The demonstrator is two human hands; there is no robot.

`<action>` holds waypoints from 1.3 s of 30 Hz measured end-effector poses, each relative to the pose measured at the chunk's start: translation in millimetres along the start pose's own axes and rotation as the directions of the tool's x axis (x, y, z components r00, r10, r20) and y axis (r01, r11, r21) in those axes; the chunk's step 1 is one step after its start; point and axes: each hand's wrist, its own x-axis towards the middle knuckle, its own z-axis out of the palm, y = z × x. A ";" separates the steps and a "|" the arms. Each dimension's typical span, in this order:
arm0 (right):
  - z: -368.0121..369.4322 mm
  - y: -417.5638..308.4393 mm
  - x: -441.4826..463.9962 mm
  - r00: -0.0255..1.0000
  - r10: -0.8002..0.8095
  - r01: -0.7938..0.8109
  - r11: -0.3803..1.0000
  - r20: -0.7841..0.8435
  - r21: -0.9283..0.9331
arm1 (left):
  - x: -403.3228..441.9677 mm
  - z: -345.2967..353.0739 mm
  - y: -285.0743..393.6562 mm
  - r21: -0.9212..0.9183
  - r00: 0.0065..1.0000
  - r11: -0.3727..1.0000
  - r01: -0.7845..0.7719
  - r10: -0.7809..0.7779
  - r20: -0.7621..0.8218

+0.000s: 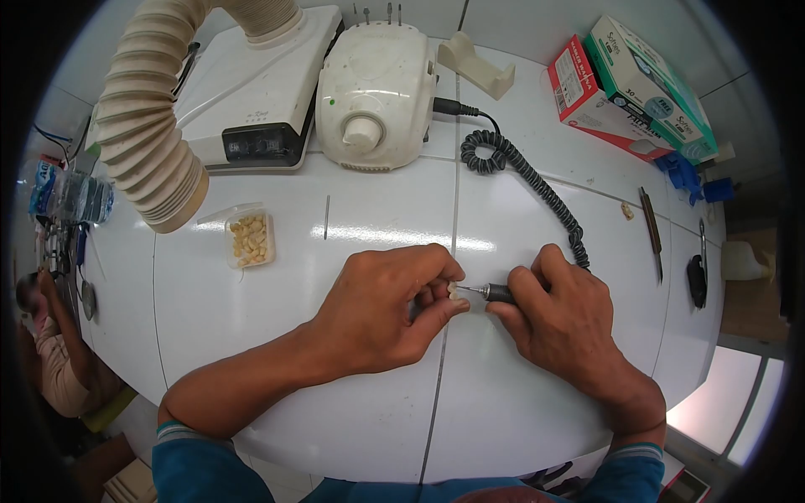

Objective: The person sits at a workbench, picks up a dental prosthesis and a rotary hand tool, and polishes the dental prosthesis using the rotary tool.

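My left hand [381, 306] pinches a small cream-coloured piece that looks like a dental crown [454, 291] between thumb and fingers. Most of that piece is hidden by the fingertips. My right hand [558, 314] is wrapped round a black rotary handpiece [501, 293], pointing left. Its thin metal bur [471, 289] reaches to the piece and seems to touch it. A coiled black cord [545, 193] runs from behind my right hand to the cream control unit [373, 96] at the back.
A small plastic box [271, 239] of tooth-like pieces and a thin metal rod [327, 217] lie left. A ribbed suction hose [147, 126] hangs upper left. Boxes [637, 92] stand back right, near a pencil-like tool [651, 230]. Another person [63, 352] sits far left.
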 end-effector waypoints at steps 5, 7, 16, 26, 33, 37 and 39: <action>0.3 -0.6 -0.1 1.000 0.003 -0.003 1.000 -0.004 -0.006 | 0.1 0.8 -1.5 0.001 1.000 1.000 -0.014 0.014 -0.006; -0.5 -0.3 0.3 1.000 -0.011 0.011 1.000 -0.002 -0.004 | 0.0 1.5 -2.4 -0.004 1.000 1.000 -0.016 0.016 -0.010; 1.5 -0.5 -0.4 1.000 0.015 -0.015 1.000 -0.007 -0.010 | 0.2 0.5 0.1 0.009 1.000 1.000 -0.011 0.011 -0.001; 1.3 -0.6 -0.2 1.000 0.004 -0.004 1.000 -0.015 -0.002 | 0.2 1.1 -0.9 0.010 1.000 1.000 -0.007 0.007 0.005; -0.4 -0.8 -0.1 1.000 0.006 -0.006 1.000 0.003 -0.002 | 0.5 1.4 -0.1 0.010 1.000 1.000 -0.016 0.016 -0.003; 0.7 -1.1 0.0 1.000 0.023 -0.023 1.000 -0.002 -0.008 | 0.6 1.6 -0.1 0.008 1.000 1.000 -0.013 0.013 -0.006; 0.5 -0.3 0.0 1.000 0.010 -0.010 1.000 -0.001 -0.005 | 0.6 2.2 -0.3 0.004 1.000 1.000 -0.012 0.012 -0.008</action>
